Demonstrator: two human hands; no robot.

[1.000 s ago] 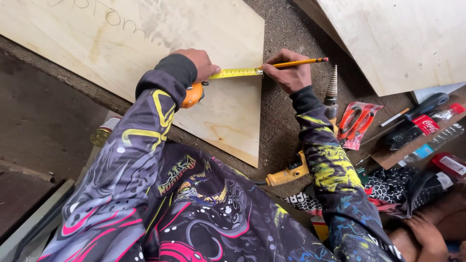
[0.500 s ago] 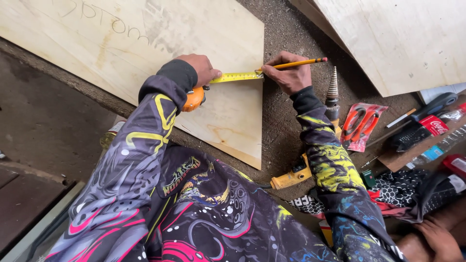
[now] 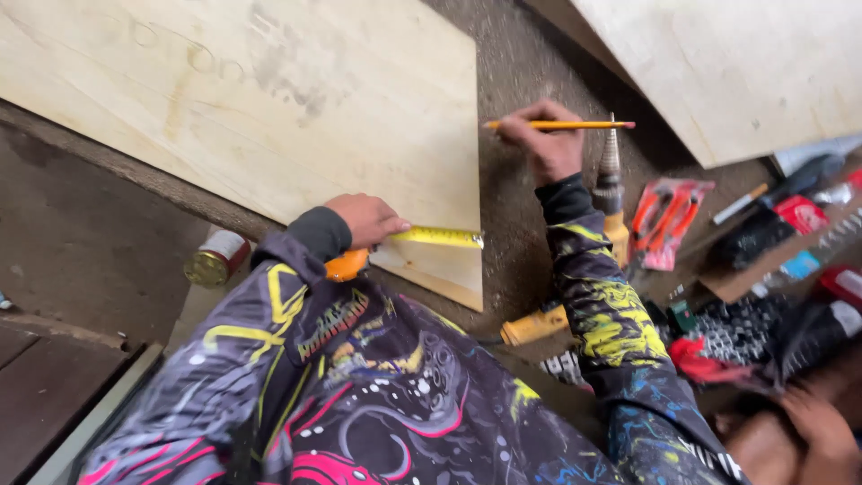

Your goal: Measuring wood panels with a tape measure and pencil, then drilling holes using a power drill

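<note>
A pale plywood sheet [image 3: 269,99] lies on the dark ground. My left hand [image 3: 366,220] presses an orange tape measure [image 3: 346,265] onto the sheet's near right corner. Its yellow blade [image 3: 440,237] runs right to the sheet's edge. My right hand [image 3: 543,144] hovers off the sheet to the right, over the ground, holding an orange pencil [image 3: 561,125] level. Both arms wear dark patterned sleeves with yellow markings.
A second plywood sheet [image 3: 745,63] leans at the upper right. A drill with a stepped bit [image 3: 609,171] and yellow handle [image 3: 534,325] lies by my right arm. Red pliers [image 3: 664,220], a marker and small packages lie right. A brass-topped can [image 3: 214,260] stands left.
The tape measure and my left hand moved toward the sheet's near corner. My right hand with the pencil lifted off the blade and now sits apart. The view shifted.
</note>
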